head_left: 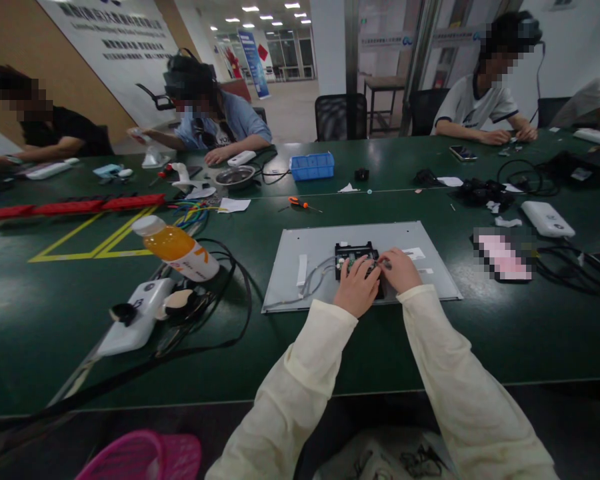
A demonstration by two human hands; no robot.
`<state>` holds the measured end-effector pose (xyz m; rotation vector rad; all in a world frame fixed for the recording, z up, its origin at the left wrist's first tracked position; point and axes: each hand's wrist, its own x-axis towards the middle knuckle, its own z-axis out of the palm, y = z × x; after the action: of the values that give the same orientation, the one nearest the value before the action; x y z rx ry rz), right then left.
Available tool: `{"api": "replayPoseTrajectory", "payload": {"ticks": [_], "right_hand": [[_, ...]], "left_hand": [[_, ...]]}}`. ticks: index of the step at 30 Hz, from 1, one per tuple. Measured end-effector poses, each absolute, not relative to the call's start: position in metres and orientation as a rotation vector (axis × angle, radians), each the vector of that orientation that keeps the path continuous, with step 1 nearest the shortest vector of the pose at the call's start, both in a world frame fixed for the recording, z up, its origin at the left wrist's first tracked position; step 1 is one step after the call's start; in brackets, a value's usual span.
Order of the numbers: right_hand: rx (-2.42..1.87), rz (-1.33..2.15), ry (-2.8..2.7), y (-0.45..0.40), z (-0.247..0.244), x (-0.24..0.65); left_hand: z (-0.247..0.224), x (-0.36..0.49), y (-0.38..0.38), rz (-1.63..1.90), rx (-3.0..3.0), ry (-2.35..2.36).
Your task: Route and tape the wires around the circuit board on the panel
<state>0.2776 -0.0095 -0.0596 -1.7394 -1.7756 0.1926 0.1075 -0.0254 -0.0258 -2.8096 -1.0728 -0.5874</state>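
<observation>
A flat grey metal panel [290, 250] lies on the table in front of me. On its middle sits a black plastic housing [356, 249] with a small green circuit board in it. My left hand [357, 287] is curled over the housing and board, its fingertips pressing on them. My right hand [400, 270] comes in from the right, thumb and fingers pinched at the housing's right edge. Something small and dark shows at these fingertips, too small to name. Grey cables [319, 277] run from the housing's left side across the panel.
An orange drink bottle [180, 248] leans near a white power bank [137, 317] and black cords on the left. Beyond the panel lie an orange-handled screwdriver [305, 205] and a blue basket [311, 167]. A pink phone [504, 256] lies right. Several people sit opposite.
</observation>
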Motion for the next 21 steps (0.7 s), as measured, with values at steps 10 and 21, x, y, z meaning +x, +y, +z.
{"api": "replayPoseTrajectory", "payload": {"ticks": [10, 21], "right_hand": [[-1.6, 0.106, -1.666, -0.015, -0.049, 0.267], [-1.585, 0.103, -1.733, -0.016, -0.051, 0.259]], "left_hand": [[0.003, 0.041, 0.018, -1.081, -2.559, -1.705], [-0.045, -0.018, 0.082, -0.895, -2.503, -2.055]]}}
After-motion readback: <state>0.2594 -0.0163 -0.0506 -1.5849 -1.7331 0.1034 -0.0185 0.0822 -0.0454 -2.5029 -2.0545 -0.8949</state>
